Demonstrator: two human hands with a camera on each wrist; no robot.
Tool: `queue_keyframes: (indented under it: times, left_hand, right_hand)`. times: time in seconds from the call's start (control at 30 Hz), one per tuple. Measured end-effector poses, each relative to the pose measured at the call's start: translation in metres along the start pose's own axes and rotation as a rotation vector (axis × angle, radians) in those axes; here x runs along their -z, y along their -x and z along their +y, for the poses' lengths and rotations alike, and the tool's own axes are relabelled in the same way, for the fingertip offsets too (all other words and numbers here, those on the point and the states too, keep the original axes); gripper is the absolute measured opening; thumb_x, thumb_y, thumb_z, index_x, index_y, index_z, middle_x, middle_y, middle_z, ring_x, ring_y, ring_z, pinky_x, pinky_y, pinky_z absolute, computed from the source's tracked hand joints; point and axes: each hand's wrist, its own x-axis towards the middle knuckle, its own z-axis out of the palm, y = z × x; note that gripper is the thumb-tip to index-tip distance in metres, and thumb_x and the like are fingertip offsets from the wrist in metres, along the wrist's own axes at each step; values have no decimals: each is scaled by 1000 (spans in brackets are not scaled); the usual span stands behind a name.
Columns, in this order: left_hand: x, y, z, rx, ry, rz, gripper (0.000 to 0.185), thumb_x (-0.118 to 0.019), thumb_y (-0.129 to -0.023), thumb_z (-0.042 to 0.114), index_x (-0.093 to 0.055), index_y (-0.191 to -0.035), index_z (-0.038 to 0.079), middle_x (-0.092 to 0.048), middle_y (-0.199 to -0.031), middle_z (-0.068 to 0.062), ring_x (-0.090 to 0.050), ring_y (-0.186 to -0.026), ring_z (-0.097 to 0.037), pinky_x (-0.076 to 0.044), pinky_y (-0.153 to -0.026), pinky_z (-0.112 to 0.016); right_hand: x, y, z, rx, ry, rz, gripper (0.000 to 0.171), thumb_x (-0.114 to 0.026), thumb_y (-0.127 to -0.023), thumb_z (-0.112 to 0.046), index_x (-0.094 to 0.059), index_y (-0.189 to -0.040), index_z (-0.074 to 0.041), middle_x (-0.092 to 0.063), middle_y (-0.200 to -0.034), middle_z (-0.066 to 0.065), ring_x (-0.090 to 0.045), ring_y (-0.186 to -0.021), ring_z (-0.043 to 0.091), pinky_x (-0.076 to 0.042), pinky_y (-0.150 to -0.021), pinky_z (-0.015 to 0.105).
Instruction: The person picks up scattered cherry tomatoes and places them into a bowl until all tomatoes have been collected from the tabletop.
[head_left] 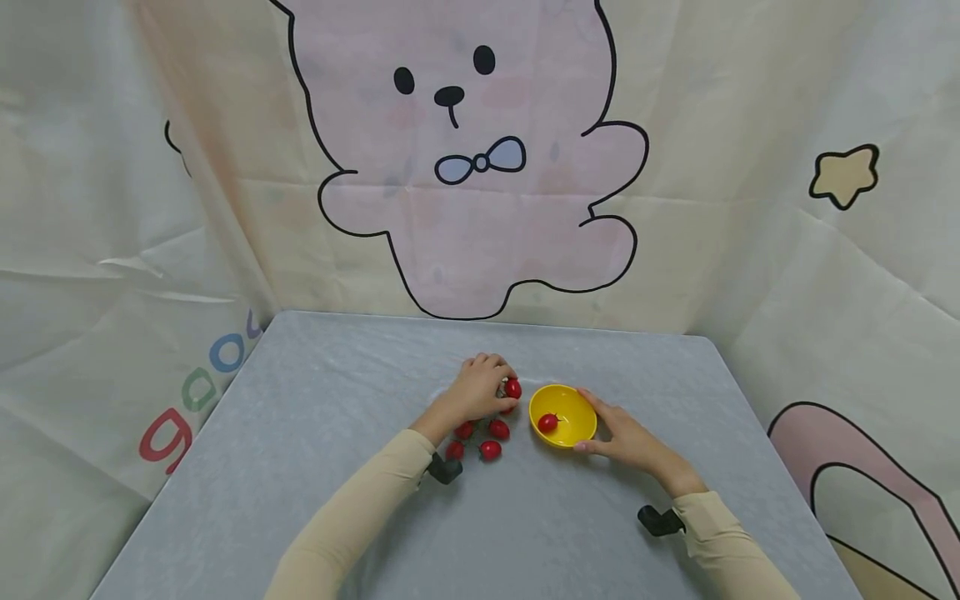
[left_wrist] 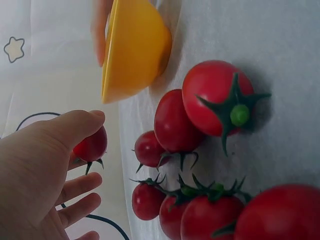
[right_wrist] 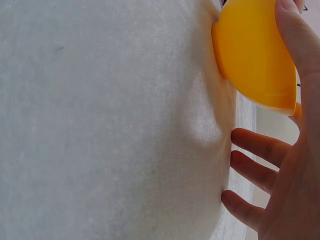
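Observation:
My left hand (head_left: 478,390) pinches a small red tomato (left_wrist: 93,145) with a green stem, raised above the table; its other fingers are spread. Under and beside that hand several more tomatoes (head_left: 491,451) lie on the cloth, some partly covered by the wrist in the head view. To their right stands a yellow bowl (head_left: 576,407) with one tomato (head_left: 548,423) inside. My right hand (head_left: 628,435) holds the bowl's right side between thumb and forefinger, its remaining fingers (right_wrist: 252,170) stretched out low by the cloth.
A pale grey cloth covers the table (head_left: 300,392). Behind it hangs a curtain with a printed bear (head_left: 480,233), and more printed curtain closes off both sides. Black wrist mounts (head_left: 661,521) stick out below the sleeves.

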Motion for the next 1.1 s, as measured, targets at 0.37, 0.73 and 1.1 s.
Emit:
queue_keyframes:
  times: [0.37,0.73,1.1]
  left_hand:
    - [-2,-2,10,-21,-43,-30,46,-66,-90,53,-63,-126,24,-56,-134,0,-49,-122,-22,-39,-110,-49]
    - [-7,-3,17,-14,-31,-24,48,-68,-89,53,-63,-126,24,-56,-134,0,-48,-122,-23,-39,-111,-49]
    - [-2,-4,22,-14,-21,-30,46,-68,-89,50,-63,-126,24,-57,-133,0,-48,-122,-22,-39,-110,-48]
  right_hand:
    - [1,-2,-1,-2,-7,-2,101,-73,-81,-58,-17,-159,-26,-29,-163,13,-39,-141,43,-32,-111,67]
    - [0,0,-2,-7,10,1,101,-70,-81,-60,-16,-159,-26,-30,-162,15,-41,-139,44,-34,-109,68]
    - [-1,1,-1,-16,0,0,100,-70,-81,-61,-16,-159,-28,-31,-162,14,-42,-138,43,-35,-109,67]
